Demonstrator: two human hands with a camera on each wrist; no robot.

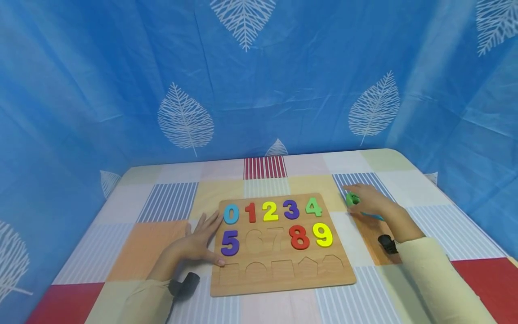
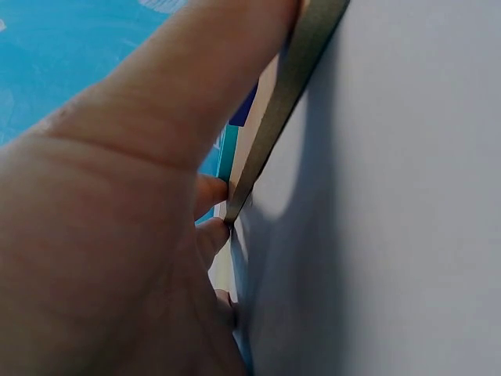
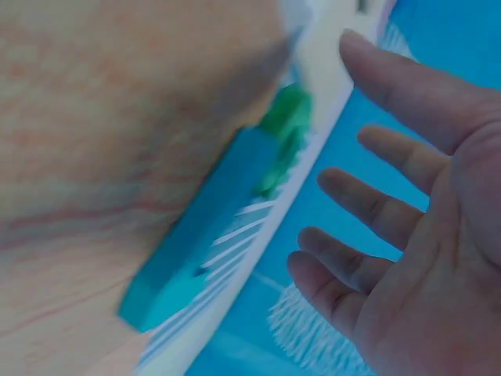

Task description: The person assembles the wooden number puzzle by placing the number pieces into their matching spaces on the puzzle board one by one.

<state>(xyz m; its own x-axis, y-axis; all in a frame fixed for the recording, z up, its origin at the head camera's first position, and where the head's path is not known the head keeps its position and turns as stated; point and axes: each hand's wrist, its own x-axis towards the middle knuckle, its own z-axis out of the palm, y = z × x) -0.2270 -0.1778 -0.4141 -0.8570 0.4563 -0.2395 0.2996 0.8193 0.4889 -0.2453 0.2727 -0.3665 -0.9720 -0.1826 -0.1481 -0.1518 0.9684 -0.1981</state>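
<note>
A wooden number board (image 1: 267, 281) lies on the table with colored numerals in its two upper rows. My left hand (image 1: 198, 243) rests at its left edge, fingers stretched out and the thumb (image 2: 211, 70) on the board near the purple 5 (image 1: 230, 243). To the board's right, my right hand (image 1: 370, 200) hovers with spread fingers, holding nothing. Below its palm are a green numeral piece (image 3: 286, 129) and a blue piece (image 3: 200, 235), close together on the cloth. The hand partly covers both in the head view.
Outlined recesses of a 6 (image 1: 254, 240) and a 7 (image 1: 276, 238) show in the second row, with shape recesses (image 1: 283, 269) along the bottom. A checkered cloth (image 1: 133, 243) covers the table. A blue leaf-patterned curtain (image 1: 283, 90) hangs behind it.
</note>
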